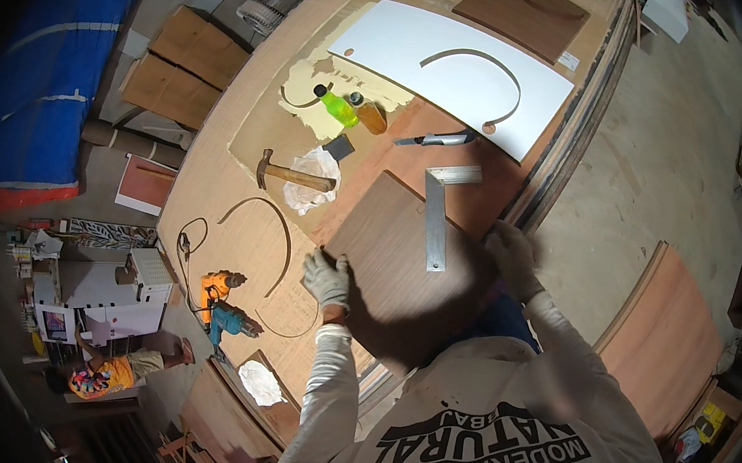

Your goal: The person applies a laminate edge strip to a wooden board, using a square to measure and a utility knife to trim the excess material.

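Observation:
A dark brown wood-grain panel lies in front of me on the workbench, partly in my shadow. At its left edge is my left hand, in a pale work glove, with the fingers closed on the edge. My right hand, also gloved and slightly blurred, grips the panel's right side near the far corner; some fingers are hidden. A metal try square rests on the panel, its stock beyond the far edge. Past it lies a utility knife on a reddish-brown sheet.
A hammer lies on a crumpled white cloth, near a green bottle and a brown bottle. Farther off is a white panel with a curved strip. Orange and teal power drills sit left. Another person is lower left.

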A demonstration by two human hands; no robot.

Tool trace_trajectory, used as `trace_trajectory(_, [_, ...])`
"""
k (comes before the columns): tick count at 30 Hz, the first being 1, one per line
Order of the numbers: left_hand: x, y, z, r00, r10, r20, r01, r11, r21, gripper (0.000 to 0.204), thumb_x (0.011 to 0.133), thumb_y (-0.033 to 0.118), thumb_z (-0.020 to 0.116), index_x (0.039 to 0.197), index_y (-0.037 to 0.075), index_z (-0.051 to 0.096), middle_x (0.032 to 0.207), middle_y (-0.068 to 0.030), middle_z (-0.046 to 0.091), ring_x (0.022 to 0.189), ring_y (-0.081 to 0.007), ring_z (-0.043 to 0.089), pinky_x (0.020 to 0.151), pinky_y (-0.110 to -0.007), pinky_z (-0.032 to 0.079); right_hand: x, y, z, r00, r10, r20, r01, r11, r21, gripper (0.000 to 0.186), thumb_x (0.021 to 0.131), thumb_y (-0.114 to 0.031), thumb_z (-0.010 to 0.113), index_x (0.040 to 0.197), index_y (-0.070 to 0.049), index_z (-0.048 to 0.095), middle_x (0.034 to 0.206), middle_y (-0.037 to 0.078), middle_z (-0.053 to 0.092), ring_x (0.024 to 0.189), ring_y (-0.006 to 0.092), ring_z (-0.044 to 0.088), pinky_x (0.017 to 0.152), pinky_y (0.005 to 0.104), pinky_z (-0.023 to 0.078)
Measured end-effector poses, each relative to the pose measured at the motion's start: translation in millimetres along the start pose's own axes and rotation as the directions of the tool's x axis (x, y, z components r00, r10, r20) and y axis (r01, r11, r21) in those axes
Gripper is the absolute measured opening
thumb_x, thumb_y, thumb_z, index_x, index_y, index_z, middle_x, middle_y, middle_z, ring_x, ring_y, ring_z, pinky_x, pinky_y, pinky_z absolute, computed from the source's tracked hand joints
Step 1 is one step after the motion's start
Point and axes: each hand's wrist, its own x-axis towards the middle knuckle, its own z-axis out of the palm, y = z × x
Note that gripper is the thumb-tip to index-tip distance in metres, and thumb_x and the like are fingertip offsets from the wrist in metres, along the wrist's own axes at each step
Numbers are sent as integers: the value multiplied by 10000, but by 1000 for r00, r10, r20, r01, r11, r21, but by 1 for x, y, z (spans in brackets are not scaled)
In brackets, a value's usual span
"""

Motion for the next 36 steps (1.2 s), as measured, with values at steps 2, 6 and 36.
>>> trace_trajectory(2, [1, -36, 3, 999, -20, 48, 22, 999, -46, 845, 954, 592, 707, 1561, 47, 486, 1597, -248, 491, 1492, -451, 422, 1204, -599, 351, 21, -19, 4, 980, -24, 196, 26, 1000, -8, 485, 992, -344, 687, 1385, -62, 657, 1278, 218, 692, 1188, 422, 675, 1020, 492, 534])
trace_trajectory(6, [7, -75, -3, 985, 10, 173, 22, 983, -183, 855, 933, 608, 732, 1554, 65, 508, 1540, -233, 552, 1465, -416, 468, 1210, -587, 348, 10, -77, 42, 945, -59, 323, 89, 993, -79, 649, 933, -341, 734, 1466, -11, 565, 1338, 210, 639, 1236, 418, 599, 1087, 520, 474])
trace_trajectory(36, [-22, -101, -22, 875, 43, 482, 68, 976, -209, 720, 997, 624, 610, 1462, 76, 642, 1327, -238, 725, 1254, -411, 682, 1069, -501, 532, -93, 75, 17, 945, 298, 138, -320, 744, 586, 96, 956, -124, 673, 1016, -57, 707, 800, 63, 671, 628, 179, 601, 598, 331, 509])
